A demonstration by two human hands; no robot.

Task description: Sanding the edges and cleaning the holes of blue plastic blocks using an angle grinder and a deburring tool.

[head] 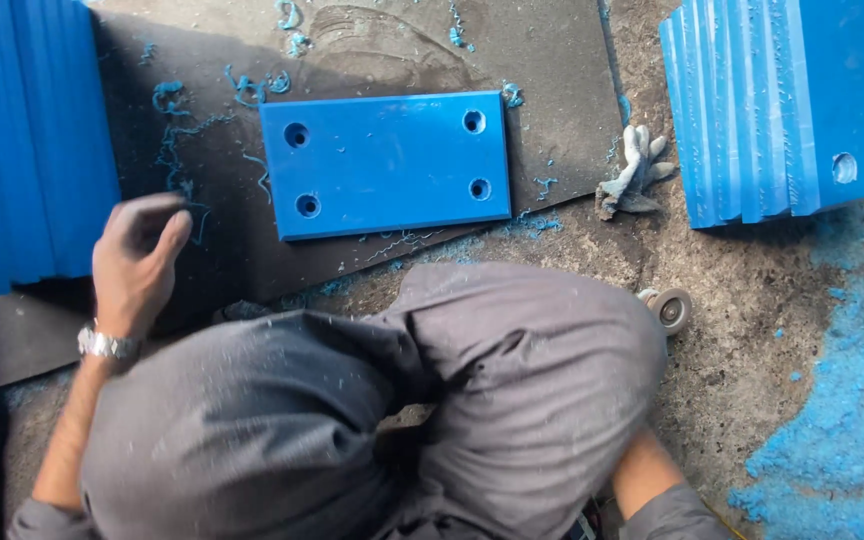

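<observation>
1. Head view, the work piece: a blue plastic plate (pixel 384 164) lies flat on a dark rubber mat (pixel 552 60) spread over the floor. It has four round holes, one near each corner. The mat gives it a level bed above the gritty floor (pixel 732 330), which seems to be why it lies there rather than on the bare concrete.

2. Head view, the left hand (pixel 137 262): it hovers over the mat just left of the plate, apart from it. Its fingers are curled loosely inward and it holds nothing. A metal wristwatch (pixel 104 344) sits on the wrist.

3. Head view, the right hand: it is out of sight below the frame; only the forearm shows by the knee, so I cannot tell whether it is open or holding anything.

4. Head view, the body: the person squats with grey-trousered knees (pixel 512 390) close to the near edge of the plate, keeping it within easy reach.

5. Head view, the surroundings: a stack of blue plates (pixel 792 100) leans at the right, and another stack (pixel 22 140) stands at the left, both well apart from the single plate. Curly blue shavings (pixel 177 130) lie on the mat, blue dust (pixel 852 420) covers the floor at the right, a worn work glove (pixel 634 172) lies discarded by the mat's edge, and a small round tool part (pixel 669 309) peeks out beside the knee.
</observation>
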